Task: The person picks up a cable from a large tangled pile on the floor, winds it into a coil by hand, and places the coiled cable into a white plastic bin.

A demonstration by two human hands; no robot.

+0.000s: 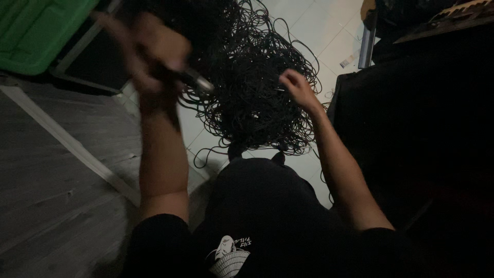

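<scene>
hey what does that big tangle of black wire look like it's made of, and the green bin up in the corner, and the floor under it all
The tangled wire: thin black cable, probably rubber or plastic sheathed; it bends in loose matte loops. The green bin: likely moulded plastic, given its even colour and smooth, rounded rim. The floor: pale glossy tiles, probably ceramic, with visible grout lines. The left hand is motion-blurred, gripping something metallic-looking.

My left hand (154, 56) is raised high on a bent, near-upright forearm, fingers curled into a closed grip and blurred. My right arm reaches forward and slightly inward, its hand (297, 87) lower, palm down, fingers bent in a loose pinch.
</scene>
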